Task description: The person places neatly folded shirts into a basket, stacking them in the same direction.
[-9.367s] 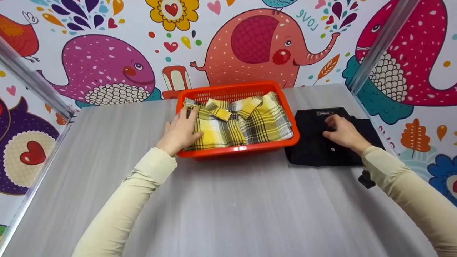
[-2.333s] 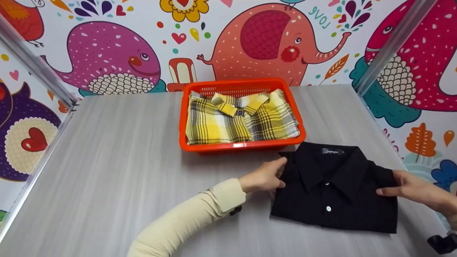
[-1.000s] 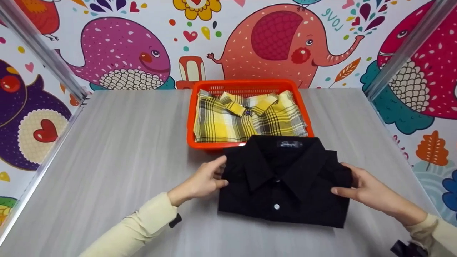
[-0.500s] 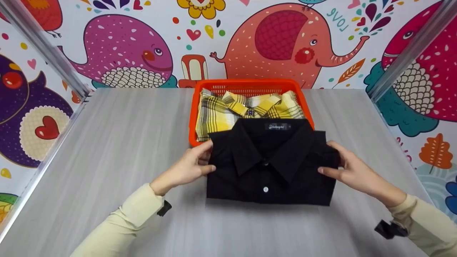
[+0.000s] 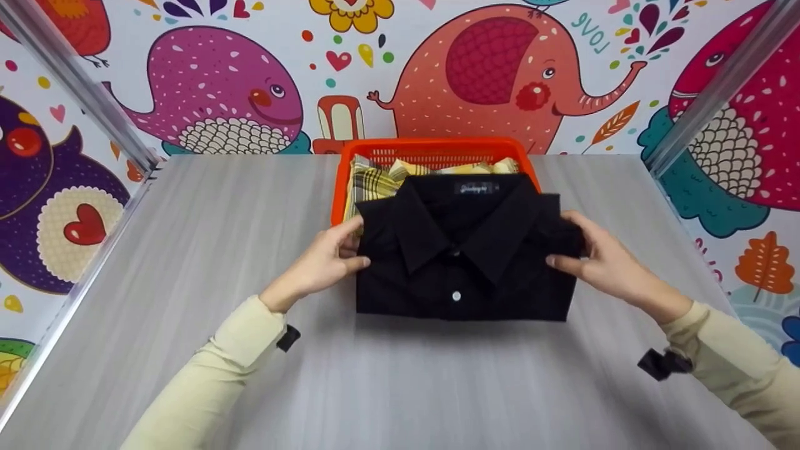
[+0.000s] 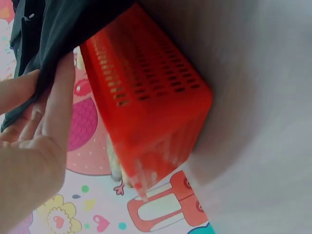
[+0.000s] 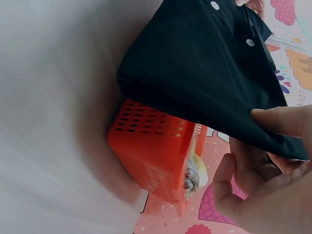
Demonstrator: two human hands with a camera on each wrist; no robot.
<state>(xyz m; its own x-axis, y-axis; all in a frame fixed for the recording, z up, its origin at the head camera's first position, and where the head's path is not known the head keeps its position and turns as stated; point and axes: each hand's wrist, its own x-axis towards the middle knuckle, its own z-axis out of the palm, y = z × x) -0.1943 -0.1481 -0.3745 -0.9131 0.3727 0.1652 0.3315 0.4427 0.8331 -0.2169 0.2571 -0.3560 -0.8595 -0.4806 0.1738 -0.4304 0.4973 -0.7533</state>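
A folded black shirt (image 5: 462, 269), collar toward the wall and white button showing, is held up off the table over the front of a red plastic basket (image 5: 340, 187). My left hand (image 5: 315, 262) pinches its left edge, thumb on top and fingers beneath. The right hand (image 5: 609, 262) grips the opposite edge the same way. Inside the basket lies a folded yellow plaid shirt (image 5: 375, 181), mostly covered by the black one in the head view. From the right wrist view, the black shirt (image 7: 195, 68) overhangs the basket (image 7: 151, 141) with its front edge sagging.
The basket stands on a grey wood-grain table (image 5: 237, 219) close to the back wall (image 5: 487, 75), which is printed with cartoon animals. Metal posts (image 5: 719, 87) mark the corners. Black straps (image 5: 665, 362) sit at both wrists.
The black shirt lay right of the basket, was drawn nearer, then gripped at both sides. Both hands have since carried it left, then forward over the basket, hiding most of the plaid shirt.
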